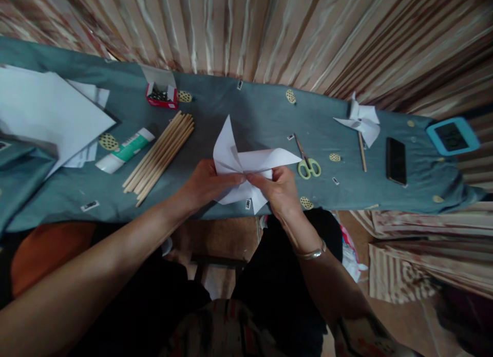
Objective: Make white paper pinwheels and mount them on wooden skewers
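Observation:
Between my hands is a white paper pinwheel (pixel 256 161), its folded blades meeting at the centre and no stick visible on it. My left hand (pixel 206 185) is closed on its left side, with the thumb pressing near the middle. From the right, my right hand (pixel 280 190) grips the paper, its thumb also at the centre and close to the other thumb. The fingers under the paper are hidden. Just right of the pinwheel lie green-handled scissors (pixel 308 168), slightly apart from my right hand.
Left of my hands lie several wooden sticks (pixel 159 156), a green-and-white tube (pixel 127 149), a red box of small metal pieces (pixel 162 96) and white paper sheets (pixel 50 108). Rightward are a pinwheel on a stick (pixel 362 121), a dark phone (pixel 396 161) and a blue-framed device (pixel 453 136). Curtains hang behind.

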`<action>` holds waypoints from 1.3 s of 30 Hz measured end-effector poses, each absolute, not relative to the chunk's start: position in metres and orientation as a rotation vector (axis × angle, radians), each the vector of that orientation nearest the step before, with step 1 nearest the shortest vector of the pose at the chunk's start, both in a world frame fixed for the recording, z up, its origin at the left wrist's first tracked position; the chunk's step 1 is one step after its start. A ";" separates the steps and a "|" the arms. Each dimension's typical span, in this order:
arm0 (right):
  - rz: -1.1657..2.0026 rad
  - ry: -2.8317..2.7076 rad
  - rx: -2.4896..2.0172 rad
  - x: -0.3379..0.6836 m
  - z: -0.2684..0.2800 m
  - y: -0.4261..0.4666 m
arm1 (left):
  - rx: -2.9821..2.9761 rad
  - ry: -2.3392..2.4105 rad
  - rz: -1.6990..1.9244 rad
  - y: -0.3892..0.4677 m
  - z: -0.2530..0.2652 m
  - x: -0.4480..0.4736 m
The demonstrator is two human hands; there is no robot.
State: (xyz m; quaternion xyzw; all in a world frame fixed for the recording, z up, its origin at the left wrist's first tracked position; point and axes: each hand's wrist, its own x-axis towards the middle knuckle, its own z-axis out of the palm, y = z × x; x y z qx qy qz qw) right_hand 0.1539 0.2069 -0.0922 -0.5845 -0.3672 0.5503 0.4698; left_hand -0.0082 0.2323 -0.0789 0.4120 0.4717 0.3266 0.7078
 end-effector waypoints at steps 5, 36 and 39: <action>1.336 -0.921 -1.477 0.153 -0.092 0.207 | 0.874 1.042 0.775 0.231 -0.081 -0.007; 1.389 -0.811 -1.336 0.150 -0.089 0.211 | 0.785 1.144 0.906 0.233 -0.086 -0.004; 1.389 -0.795 -1.331 0.148 -0.089 0.210 | 0.798 1.155 0.904 0.232 -0.088 -0.003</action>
